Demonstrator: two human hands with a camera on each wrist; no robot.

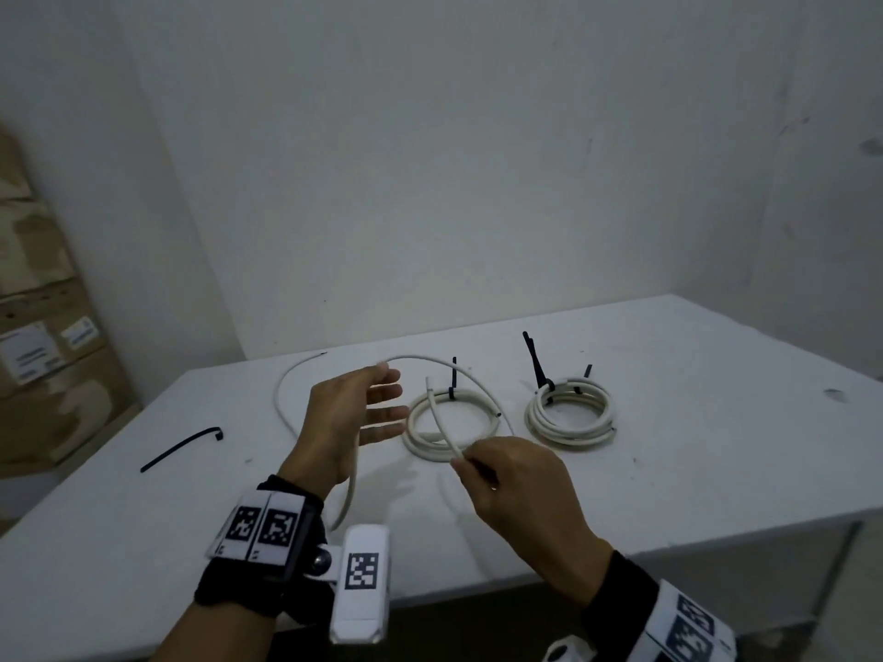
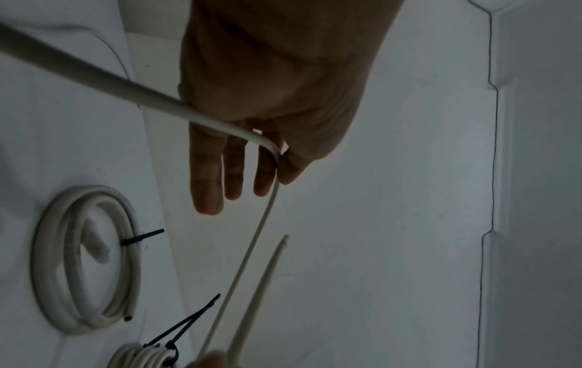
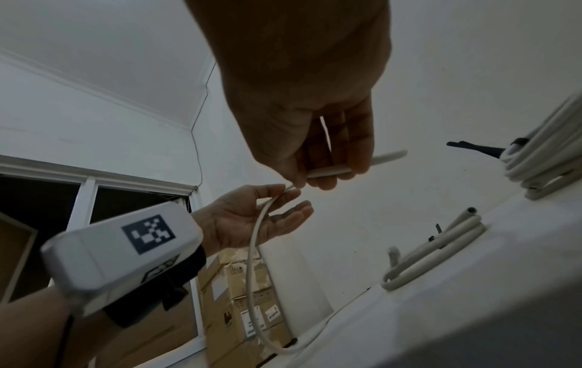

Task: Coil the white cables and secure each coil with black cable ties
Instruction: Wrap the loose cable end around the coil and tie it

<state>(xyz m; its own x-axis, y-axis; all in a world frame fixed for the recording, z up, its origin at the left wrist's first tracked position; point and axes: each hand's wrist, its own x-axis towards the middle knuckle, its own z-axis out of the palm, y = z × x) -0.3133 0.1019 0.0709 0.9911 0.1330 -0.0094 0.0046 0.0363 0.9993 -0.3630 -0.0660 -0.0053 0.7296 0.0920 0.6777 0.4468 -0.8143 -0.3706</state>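
Both hands are up close. Left hand (image 1: pixel 349 422) is flat open so the loose white cable (image 1: pixel 432 363) can bend over it. Right hand (image 1: pixel 518 480) pinches that cable's end, probably starting a loop. Behind sit two tied coils (image 1: pixel 451 425).

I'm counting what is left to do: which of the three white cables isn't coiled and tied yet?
The loose cable that both hands hold: it runs from the right hand over the left hand. The two coils lie tied.
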